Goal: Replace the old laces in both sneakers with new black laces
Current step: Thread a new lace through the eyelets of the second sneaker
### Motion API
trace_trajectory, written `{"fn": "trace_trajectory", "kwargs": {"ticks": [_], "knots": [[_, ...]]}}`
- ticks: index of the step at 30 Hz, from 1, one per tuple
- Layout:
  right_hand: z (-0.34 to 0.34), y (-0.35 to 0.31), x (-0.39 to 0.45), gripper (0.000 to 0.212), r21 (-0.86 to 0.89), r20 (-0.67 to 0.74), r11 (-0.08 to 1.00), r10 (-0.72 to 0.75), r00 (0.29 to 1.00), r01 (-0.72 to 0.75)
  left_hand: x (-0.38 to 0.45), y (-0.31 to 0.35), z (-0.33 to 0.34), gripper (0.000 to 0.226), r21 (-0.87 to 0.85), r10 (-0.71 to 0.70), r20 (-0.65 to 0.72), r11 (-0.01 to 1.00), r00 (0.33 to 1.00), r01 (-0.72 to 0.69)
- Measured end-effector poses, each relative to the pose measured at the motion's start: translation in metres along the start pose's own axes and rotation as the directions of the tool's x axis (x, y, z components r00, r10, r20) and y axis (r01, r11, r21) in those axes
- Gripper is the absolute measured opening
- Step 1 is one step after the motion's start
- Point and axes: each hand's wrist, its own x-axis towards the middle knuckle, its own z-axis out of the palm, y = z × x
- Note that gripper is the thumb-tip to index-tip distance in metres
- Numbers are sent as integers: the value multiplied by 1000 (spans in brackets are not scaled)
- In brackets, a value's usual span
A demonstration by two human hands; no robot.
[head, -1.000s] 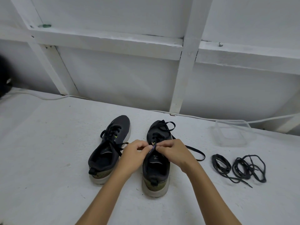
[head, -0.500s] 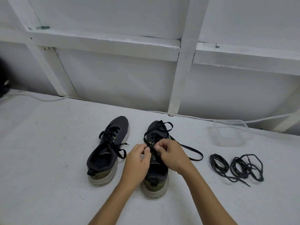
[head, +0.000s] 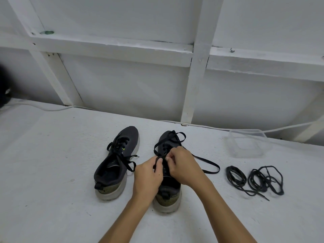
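Two dark sneakers with pale soles stand side by side on the white surface, toes pointing away. The left sneaker (head: 117,162) is laced, its ends lying loose. Over the tongue of the right sneaker (head: 168,192) both hands meet. My left hand (head: 148,178) pinches the old black lace (head: 206,162) near the eyelets, and my right hand (head: 184,165) pinches the same lace just beside it. One loop of that lace arcs over the toe; another trails to the right on the surface. Two coiled new black laces (head: 254,179) lie to the right.
A clear plastic container (head: 247,144) sits behind the coiled laces. A white cable (head: 52,108) runs along the foot of the white panelled wall. A dark object shows at the far left edge (head: 3,95).
Both hands have shifted slightly toward the toe along the right sneaker's tongue, and the lace loop over the toe has grown looser. The left sneaker and coiled laces have not moved.
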Motion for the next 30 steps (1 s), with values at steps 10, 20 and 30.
{"fn": "trace_trajectory", "kwargs": {"ticks": [10, 20, 30], "knots": [[12, 4, 3, 23, -2, 110, 1000, 22, 994, -22, -1, -1, -7, 18, -60, 63, -8, 996, 998, -63], [1, 11, -2, 11, 202, 122, 978, 27, 992, -52, 3, -4, 2, 19, -367, -262, 164, 879, 951, 305], [-7, 29, -15, 13, 569, 119, 801, 145, 982, -187, -1, -5, 1, 18, -350, -168, 94, 917, 981, 191]]}}
